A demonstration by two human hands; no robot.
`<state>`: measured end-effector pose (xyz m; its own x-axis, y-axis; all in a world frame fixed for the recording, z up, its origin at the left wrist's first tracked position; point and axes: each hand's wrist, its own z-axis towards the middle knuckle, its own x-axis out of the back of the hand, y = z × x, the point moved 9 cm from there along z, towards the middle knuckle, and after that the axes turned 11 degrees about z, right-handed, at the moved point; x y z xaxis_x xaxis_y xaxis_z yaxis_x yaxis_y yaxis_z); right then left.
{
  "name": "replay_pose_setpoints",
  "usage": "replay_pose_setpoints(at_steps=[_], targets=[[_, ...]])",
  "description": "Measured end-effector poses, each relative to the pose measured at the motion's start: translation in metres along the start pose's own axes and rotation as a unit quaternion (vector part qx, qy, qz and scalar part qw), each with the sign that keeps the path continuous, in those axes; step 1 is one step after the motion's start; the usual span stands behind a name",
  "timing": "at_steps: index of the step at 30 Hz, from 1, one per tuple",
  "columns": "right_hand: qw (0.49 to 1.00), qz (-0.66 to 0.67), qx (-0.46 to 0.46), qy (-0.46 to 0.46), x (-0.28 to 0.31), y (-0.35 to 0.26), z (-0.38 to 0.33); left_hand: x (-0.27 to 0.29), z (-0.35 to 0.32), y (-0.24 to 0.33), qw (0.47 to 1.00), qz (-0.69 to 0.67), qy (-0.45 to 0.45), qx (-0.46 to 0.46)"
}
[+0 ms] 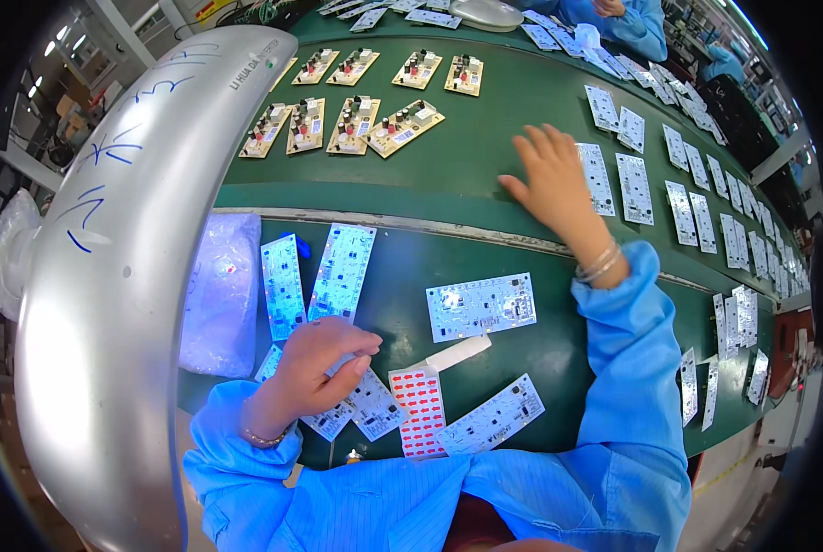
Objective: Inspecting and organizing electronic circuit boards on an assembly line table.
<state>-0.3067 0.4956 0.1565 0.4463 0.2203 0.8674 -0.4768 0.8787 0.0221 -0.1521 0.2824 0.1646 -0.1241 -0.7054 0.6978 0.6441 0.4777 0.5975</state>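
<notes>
The left hand (315,363) pinches flat white boards (361,405) at lower centre, fingers closed on them, apparently to keep the stack together; the right hand (551,179) lies open on a board (598,179) at upper right. A glossy curved lamp shade (126,258) fills the left. The green belt (485,138) carries thin rectangular boards in rows. A red-dotted sticker sheet (421,405) lies nearby.

Sheet of red labels (420,408): rectangular, red-on-white, lying right of the clear plastic bag (220,293), a white peeled strip (458,352) touching its top corner.
</notes>
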Motion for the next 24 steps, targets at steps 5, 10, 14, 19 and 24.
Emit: replay_pose_setpoints(at_steps=[5, 10, 14, 19, 24], targets=[[0.989, -0.099, -0.108, -0.03, 0.023, 0.054, -0.047, -0.003, 0.002, 0.011, 0.998, 0.046, -0.003, -0.048], [0.959, 0.022, -0.257, -0.118, 0.013, 0.084, -0.067, -0.001, -0.002, 0.014, 0.996, 0.063, 0.011, -0.061], [0.965, 0.243, -0.096, 0.002, 0.035, 0.025, -0.041, 0.006, -0.001, 0.01, 0.995, 0.096, 0.018, -0.007], [0.886, 0.422, 0.194, -0.003, 0.049, -0.116, 0.0, 0.05, -0.008, -0.01, 0.964, 0.202, 0.16, 0.068], [0.794, 0.516, 0.318, -0.041, 0.064, -0.167, 0.013, 0.058, -0.005, -0.036, 0.969, 0.143, 0.148, 0.139]])
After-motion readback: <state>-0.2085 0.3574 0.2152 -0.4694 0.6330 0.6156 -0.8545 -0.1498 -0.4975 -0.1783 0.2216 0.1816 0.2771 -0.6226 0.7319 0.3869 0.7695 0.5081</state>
